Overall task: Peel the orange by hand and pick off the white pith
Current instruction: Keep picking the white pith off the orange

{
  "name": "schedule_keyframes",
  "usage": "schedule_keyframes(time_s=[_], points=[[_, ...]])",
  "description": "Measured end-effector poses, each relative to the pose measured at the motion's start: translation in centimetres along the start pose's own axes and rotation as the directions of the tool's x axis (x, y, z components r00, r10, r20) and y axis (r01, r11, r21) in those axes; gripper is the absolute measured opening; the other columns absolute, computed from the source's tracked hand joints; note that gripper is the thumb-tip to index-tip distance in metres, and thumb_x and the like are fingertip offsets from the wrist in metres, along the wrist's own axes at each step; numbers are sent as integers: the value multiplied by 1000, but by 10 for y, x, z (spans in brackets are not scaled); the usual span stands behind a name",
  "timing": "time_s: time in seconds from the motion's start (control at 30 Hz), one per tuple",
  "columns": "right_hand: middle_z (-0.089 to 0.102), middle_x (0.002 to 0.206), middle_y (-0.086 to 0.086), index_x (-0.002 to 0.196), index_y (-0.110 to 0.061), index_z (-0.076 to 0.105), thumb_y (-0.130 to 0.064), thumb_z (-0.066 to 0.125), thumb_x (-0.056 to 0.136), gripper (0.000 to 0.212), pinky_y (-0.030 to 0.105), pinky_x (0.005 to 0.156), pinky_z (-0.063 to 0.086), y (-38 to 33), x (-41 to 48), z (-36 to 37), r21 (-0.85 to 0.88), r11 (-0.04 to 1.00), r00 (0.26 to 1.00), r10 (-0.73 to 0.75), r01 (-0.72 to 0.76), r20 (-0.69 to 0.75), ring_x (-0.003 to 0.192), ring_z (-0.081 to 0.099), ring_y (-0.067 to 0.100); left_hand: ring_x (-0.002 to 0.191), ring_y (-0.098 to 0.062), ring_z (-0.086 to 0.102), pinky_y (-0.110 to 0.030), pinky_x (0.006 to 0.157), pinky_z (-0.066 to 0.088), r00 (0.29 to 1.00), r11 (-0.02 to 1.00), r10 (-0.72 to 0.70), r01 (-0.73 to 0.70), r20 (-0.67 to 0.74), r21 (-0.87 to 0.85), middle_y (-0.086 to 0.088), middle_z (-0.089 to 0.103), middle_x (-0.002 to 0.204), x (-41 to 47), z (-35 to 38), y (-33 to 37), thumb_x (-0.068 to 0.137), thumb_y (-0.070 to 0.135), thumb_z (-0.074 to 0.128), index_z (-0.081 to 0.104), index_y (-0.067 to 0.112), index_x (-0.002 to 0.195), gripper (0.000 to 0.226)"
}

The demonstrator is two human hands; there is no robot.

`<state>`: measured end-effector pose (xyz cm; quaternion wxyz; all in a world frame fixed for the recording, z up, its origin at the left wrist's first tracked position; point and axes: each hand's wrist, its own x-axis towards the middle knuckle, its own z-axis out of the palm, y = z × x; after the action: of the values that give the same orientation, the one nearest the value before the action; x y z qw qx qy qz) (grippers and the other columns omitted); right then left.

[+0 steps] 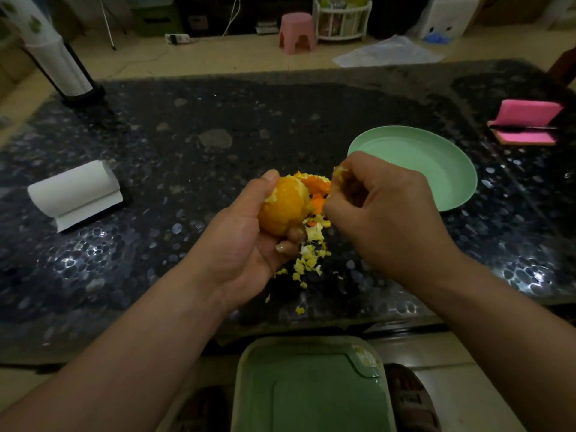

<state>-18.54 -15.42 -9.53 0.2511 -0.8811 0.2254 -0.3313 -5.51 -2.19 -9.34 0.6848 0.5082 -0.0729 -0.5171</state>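
**Orange Held Over a Dark Counter While Peel Is Pulled Away**

A partly peeled orange (pixel 285 207) is seen from above, held just above a dark, speckled counter (pixel 218 135), near its front edge and roughly at the middle of the view. The fruit is gripped by the left hand (pixel 249 244), whose fingers (pixel 294 235) are curled under and around it, with the thumb pressed at the top. Pale yellow flesh and pith are exposed on the near side, and a patch of darker orange rind (pixel 318 188) is left on the side facing the right hand.

The right hand (pixel 383 210) is placed against the orange's right side. Its fingers (pixel 349 188) are drawn together and clamped on a ragged piece of peel (pixel 338 174) at the fruit's upper edge.

Small yellow and orange scraps (pixel 311 257) are scattered on the counter directly below the hands.

A pale green plate (pixel 436 169) is set on the counter just behind the right hand. A white paper roll (pixel 74 191) lies well to the left, and a pink folded object (pixel 526 123) sits at the far right. A green tray (pixel 311 385) is seen below the counter's front edge.
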Motion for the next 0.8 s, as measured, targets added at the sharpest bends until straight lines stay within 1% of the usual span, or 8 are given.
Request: schedule_keyframes(time_s=[0.1, 0.2, 0.3, 0.37, 0.43, 0.57, 0.7, 0.8], points=[[65, 74, -6, 99, -21, 70, -23, 67, 100, 4, 42, 63, 52, -1, -2, -2, 74, 997, 995, 12, -20, 103, 65, 61, 14, 62, -15, 54, -19, 42, 40, 1000, 1000, -11, 11, 9, -23, -15, 67, 104, 0, -2, 1, 101, 47, 61, 59, 11, 129, 45], [68, 80, -6, 109, -24, 71, -22, 70, 98, 11, 42, 64, 55, -5, -4, -2, 128, 992, 984, -6, -17, 177, 68, 64, 14, 63, -15, 53, -18, 43, 39, 1000, 1000, -15, 16, 26, -14, -15, 66, 103, -1, -1, 2, 103, 47, 58, 59, 12, 128, 43], [69, 84, -11, 109, -24, 72, -22, 74, 95, 15, 20, 63, 50, -7, -5, -4, 141, 990, 982, 4, -32, 191, 75, 65, 10, 63, -14, 52, -17, 43, 39, 1000, 1000, -7, 7, 29, 0, -15, 67, 104, 0, -1, 2, 103, 47, 57, 60, 12, 127, 43], [68, 85, -13, 108, -23, 72, -22, 76, 93, 15, 15, 65, 47, -8, -6, -4, 140, 990, 982, 6, -33, 189, 79, 66, 8, 64, -14, 52, -17, 43, 40, 1000, 1000, -5, 5, 31, 5, -16, 67, 105, 0, -1, 2, 104, 47, 56, 64, 11, 123, 42], [69, 85, -12, 106, -23, 71, -23, 77, 92, 15, 17, 64, 48, -10, -7, -4, 142, 990, 983, -4, -23, 185, 78, 66, 9, 64, -14, 53, -17, 44, 41, 999, 1000, -10, 10, 41, 4, -17, 67, 109, 1, -2, 2, 104, 49, 55, 64, 9, 125, 46], [66, 82, -9, 102, -23, 67, -27, 77, 91, 16, 36, 63, 54, -13, -7, -1, 87, 996, 987, -24, 10, 160, 69, 60, 9, 65, -14, 54, -19, 45, 43, 999, 1000, -24, 24, 43, 2, -16, 67, 111, 1, -3, 1, 104, 51, 55, 62, 9, 131, 51], [63, 78, -9, 95, -22, 67, -26, 76, 91, 11, 29, 62, 47, -18, -8, 4, 14, 999, 993, -36, 35, 114, 69, 57, 9, 72, -14, 58, -22, 53, 44, 999, 999, -25, 24, 45, 31, -13, 68, 110, 2, -3, 0, 104, 55, 51, 65, 10, 133, 56], [64, 76, -7, 90, -23, 68, -23, 75, 90, 8, 24, 61, 46, -22, -7, 7, 73, 996, 993, 33, -42, 114, 70, 59, 10, 75, -13, 62, -27, 64, 42, 999, 999, -13, 11, 44, 45, -11, 72, 112, 2, -1, -2, 103, 59, 49, 66, 11, 136, 61]])
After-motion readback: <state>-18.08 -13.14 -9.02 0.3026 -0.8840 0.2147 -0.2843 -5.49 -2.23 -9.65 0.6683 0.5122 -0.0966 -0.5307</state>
